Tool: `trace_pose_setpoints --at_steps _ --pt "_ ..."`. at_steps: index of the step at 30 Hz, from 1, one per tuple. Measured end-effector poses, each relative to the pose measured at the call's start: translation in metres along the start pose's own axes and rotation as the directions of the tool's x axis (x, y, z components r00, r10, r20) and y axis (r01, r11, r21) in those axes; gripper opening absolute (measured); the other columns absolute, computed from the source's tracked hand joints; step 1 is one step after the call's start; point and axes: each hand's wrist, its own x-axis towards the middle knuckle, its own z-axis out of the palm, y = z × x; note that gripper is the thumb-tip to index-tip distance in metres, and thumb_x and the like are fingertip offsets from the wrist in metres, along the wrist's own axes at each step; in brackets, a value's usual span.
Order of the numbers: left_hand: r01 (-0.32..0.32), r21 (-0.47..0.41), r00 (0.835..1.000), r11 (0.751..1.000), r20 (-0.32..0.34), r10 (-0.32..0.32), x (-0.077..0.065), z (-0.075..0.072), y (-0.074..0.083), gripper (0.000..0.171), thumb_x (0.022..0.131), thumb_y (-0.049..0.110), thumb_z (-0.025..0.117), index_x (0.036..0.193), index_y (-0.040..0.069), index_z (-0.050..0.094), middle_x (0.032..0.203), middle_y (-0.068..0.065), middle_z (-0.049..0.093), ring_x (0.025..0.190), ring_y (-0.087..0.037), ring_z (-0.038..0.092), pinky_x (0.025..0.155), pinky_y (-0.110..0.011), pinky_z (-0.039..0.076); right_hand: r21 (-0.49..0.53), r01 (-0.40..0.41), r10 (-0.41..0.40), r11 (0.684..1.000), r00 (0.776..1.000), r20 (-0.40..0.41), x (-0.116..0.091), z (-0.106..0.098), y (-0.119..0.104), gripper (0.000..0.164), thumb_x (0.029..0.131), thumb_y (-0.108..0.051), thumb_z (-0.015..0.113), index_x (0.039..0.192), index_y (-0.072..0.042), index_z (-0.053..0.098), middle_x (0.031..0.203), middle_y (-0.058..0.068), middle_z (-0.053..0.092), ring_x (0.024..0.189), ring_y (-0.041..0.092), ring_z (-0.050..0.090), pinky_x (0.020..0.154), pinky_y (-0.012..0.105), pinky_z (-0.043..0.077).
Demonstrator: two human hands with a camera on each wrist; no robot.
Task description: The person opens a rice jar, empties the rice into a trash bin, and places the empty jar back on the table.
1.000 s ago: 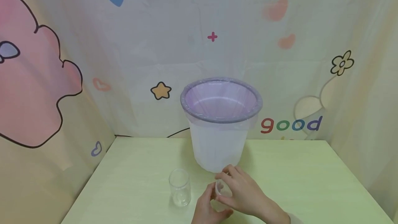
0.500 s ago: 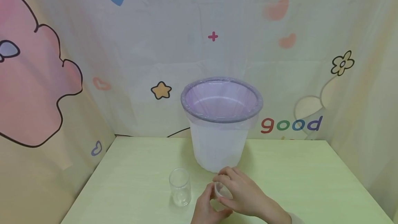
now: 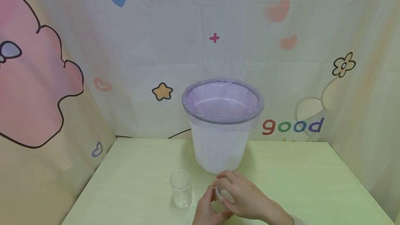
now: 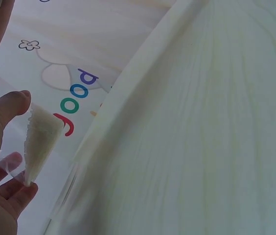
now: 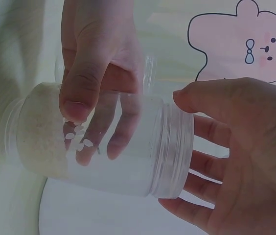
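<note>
A clear jar stands between my two hands, with whitish grains like rice filling its lower part. Several loose grains cling to the wall above. My left hand grips the jar's body, thumb on one side and fingers round the other. Over the top, my right hand holds the clear ridged lid by its rim, thumb and fingers spread about it. In the left wrist view, the rice-filled end shows below my left thumb. My hands hide much of the jar in the head view.
A clear cylindrical glass stands upright to the left of my hands. Behind them is a white bin with a purple-grey rim and a liner. The pale table ends at a printed cloth backdrop.
My right hand's fingers have shifted slightly downward and round the lid. My left hand stays nearly still on the jar; the glass and bin have not moved.
</note>
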Motion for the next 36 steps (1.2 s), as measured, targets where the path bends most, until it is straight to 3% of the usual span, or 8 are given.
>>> trace_pose_setpoints --at_steps 4,8,14,22,32,36 --pt "0.003 0.009 1.0 1.0 -0.005 -0.003 0.0001 0.0 0.0006 0.054 0.071 0.04 0.076 0.113 0.018 0.049 0.097 0.006 0.063 0.085 -0.003 0.057 0.078 -0.03 0.05 -0.008 0.007 -0.007 1.0 1.0 -0.006 -0.0007 -0.0006 -0.0005 0.045 0.065 -0.016 0.076 0.106 -0.018 0.06 0.115 -0.002 0.054 0.1 0.016 0.054 0.081 0.032 0.049" --pt "0.025 0.006 1.0 1.0 -0.003 -0.025 0.0 -0.0006 0.0018 0.053 0.07 0.039 0.077 0.113 0.023 0.049 0.1 0.001 0.065 0.088 -0.004 0.057 0.079 -0.031 0.05 -0.013 -0.001 0.001 1.0 1.0 -0.011 -0.0007 -0.0004 -0.0011 0.045 0.064 -0.017 0.078 0.105 -0.02 0.059 0.118 -0.001 0.053 0.1 0.016 0.055 0.08 0.033 0.049" --pt "0.057 -0.005 0.998 0.998 0.02 -0.057 -0.0014 -0.0011 0.0017 0.064 0.069 0.037 0.078 0.123 0.022 0.047 0.111 0.0 0.063 0.092 -0.006 0.056 0.081 -0.033 0.049 -0.062 -0.055 0.051 0.997 0.997 -0.062 0.0009 0.0015 -0.0025 0.048 0.065 -0.028 0.079 0.108 -0.018 0.059 0.115 0.0 0.055 0.099 0.017 0.056 0.078 0.036 0.05" --pt "0.008 -0.023 1.0 1.0 0.022 -0.007 -0.0006 0.001 -0.0027 0.069 0.068 0.033 0.079 0.127 0.022 0.045 0.111 0.001 0.063 0.092 -0.005 0.057 0.082 -0.029 0.048 -0.119 -0.109 0.098 0.987 0.991 -0.089 0.0014 0.005 -0.0021 0.051 0.062 -0.038 0.08 0.106 -0.017 0.063 0.102 -0.003 0.057 0.09 0.012 0.053 0.071 0.031 0.049" --pt "0.026 -0.046 0.999 0.999 0.022 -0.025 -0.0004 0.0006 -0.0005 0.066 0.068 0.028 0.079 0.125 0.025 0.046 0.113 0.002 0.061 0.091 -0.004 0.057 0.081 -0.027 0.048 -0.068 -0.077 0.073 0.995 0.996 -0.058 0.0003 0.0048 0.0 0.049 0.062 -0.029 0.082 0.105 -0.019 0.062 0.102 -0.005 0.055 0.092 0.011 0.05 0.077 0.029 0.048" --pt "-0.005 -0.055 1.0 0.998 0.01 0.006 0.0003 0.001 -0.0009 0.06 0.071 0.03 0.078 0.122 0.025 0.047 0.111 0.005 0.061 0.09 -0.004 0.058 0.081 -0.03 0.05 -0.053 -0.03 0.027 0.998 0.998 -0.063 -0.0001 0.0029 -0.0002 0.049 0.06 -0.023 0.082 0.105 -0.019 0.061 0.105 -0.003 0.056 0.094 0.014 0.051 0.079 0.03 0.048"
